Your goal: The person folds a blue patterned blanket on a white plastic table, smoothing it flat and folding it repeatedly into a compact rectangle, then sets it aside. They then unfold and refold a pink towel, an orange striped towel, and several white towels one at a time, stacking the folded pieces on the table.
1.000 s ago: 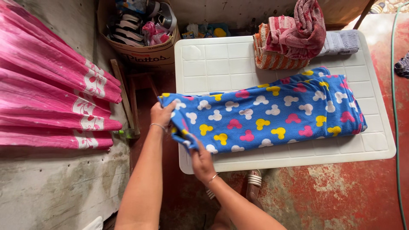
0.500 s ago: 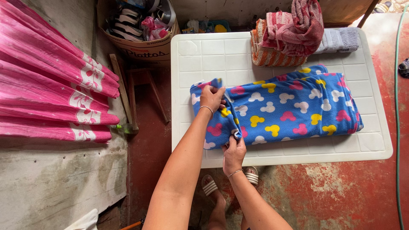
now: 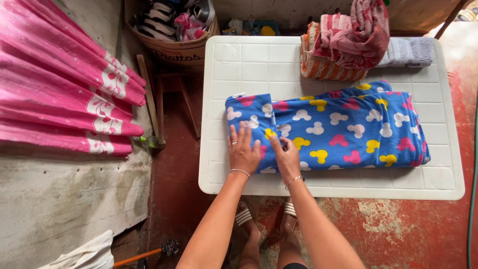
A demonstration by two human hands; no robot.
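The blue blanket (image 3: 343,127) is lying folded lengthwise across the white counter (image 3: 249,65), looking soft, floppy and light enough to judge it best taken by its doubled left end or corners. The left hand (image 3: 243,149) and right hand (image 3: 288,159) are pressing down side by side on that folded-over end, fingers (image 3: 234,135) spread flat, gripping nothing, fabric directly beneath them.

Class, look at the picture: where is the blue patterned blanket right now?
In the head view the blue patterned blanket lies folded on the white plastic table, below the stacked towels, with the left hand and right hand flat on its left end.
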